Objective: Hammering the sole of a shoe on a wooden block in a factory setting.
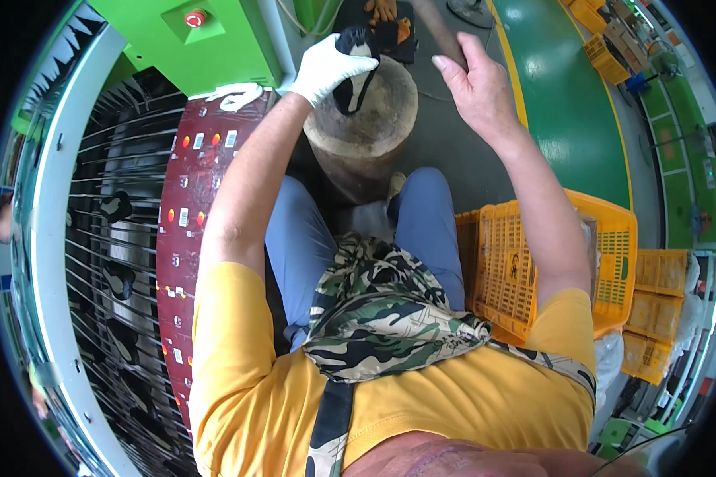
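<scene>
My left hand [330,70], in a white glove, grips a black shoe-shaped piece with a pale middle [359,89]. It holds the piece on the top of a round, upright block like a wooden stump [386,119]. My bare right hand [485,91] is raised to the right of the block, with thumb and fingers around a brown stick-like handle [444,36]. Motion smears the handle, and its far end cannot be made out. Right hand and handle are apart from the black piece.
A green machine with a red button [196,17] stands at the far left. A dark red box [207,171] bears a white glove [239,96]. Black pieces [118,280] sit among metal rods. Right of my legs is a yellow crate [497,262].
</scene>
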